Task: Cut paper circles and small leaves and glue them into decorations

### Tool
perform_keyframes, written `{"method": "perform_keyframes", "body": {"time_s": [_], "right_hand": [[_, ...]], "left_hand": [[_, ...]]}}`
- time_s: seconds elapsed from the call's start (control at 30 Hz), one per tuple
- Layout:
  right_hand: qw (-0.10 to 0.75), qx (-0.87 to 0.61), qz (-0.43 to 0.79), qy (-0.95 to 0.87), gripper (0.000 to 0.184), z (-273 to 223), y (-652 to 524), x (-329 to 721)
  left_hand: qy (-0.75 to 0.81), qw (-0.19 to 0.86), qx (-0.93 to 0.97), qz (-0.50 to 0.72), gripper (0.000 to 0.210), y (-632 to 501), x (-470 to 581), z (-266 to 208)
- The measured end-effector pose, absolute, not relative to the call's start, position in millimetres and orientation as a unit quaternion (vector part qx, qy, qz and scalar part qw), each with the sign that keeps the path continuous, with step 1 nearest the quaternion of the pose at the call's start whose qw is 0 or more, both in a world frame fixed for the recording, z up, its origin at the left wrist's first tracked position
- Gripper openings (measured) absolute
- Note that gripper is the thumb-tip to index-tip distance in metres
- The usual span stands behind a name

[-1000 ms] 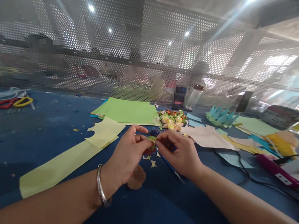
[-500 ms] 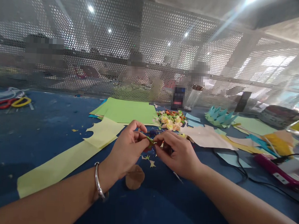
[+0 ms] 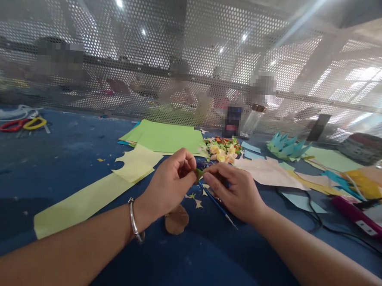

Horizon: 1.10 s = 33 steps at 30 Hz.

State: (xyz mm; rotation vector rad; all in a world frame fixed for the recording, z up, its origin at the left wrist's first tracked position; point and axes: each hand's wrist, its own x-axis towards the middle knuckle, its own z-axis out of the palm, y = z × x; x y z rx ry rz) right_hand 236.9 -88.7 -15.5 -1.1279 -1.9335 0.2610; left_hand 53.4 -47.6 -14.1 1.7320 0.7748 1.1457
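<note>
Green piece between our fingertips

We pinch the small piece from both sides: our left hand has it by thumb and fingertips, and our right hand nips its other side with thumb and forefinger. Our fingers hide part of it.

Beside the right hand, on its near side, a slim blue tool slants over the table. Scraps lie between our hands, nearer to us than the piece. A brown disc lies just beside the left hand, toward us.

Beyond our hands sits a heap of paper flowers, with green sheets to its left. A yellow strip angles away left of our left hand; a pink sheet lies right of our right hand, and farther right a power strip. Beyond the right hand stands a capped bottle; we cannot tell its contents.

Blue tabletop shows between our forearms and out left to the scissors. Its far edge runs along a mesh screen.
</note>
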Motion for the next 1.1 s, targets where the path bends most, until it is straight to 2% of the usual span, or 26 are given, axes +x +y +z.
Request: {"method": "perform_keyframes", "body": {"time_s": [0.2,0.37,0.57,0.77,0.97,1.1], "right_hand": [[0.458,-0.471,0.249,-0.712,0.029,-11.8,-87.6,238.0],[0.473,-0.474,0.298,-0.680,0.033,-12.0,-85.1,239.4],[0.472,-0.486,0.259,-0.688,0.028,-16.3,-83.8,238.8],[0.460,-0.488,0.234,-0.704,0.032,-18.1,-85.0,235.9],[0.466,-0.503,0.220,-0.693,0.029,-11.6,-77.9,253.2],[0.351,-0.584,0.140,-0.718,0.026,-3.3,-69.0,276.4]], "left_hand": [[0.270,0.399,0.753,0.448,0.007,-46.5,49.0,-16.4],[0.267,0.395,0.763,0.436,0.006,-44.3,47.2,-16.7],[0.266,0.446,0.732,0.441,0.011,-44.4,50.0,-16.8],[0.271,0.499,0.676,0.469,0.012,-49.5,52.2,-12.7],[0.330,0.446,0.651,0.518,0.014,-39.5,47.6,-12.9],[0.350,0.410,0.622,0.567,0.015,-26.3,43.0,-15.5]]}}
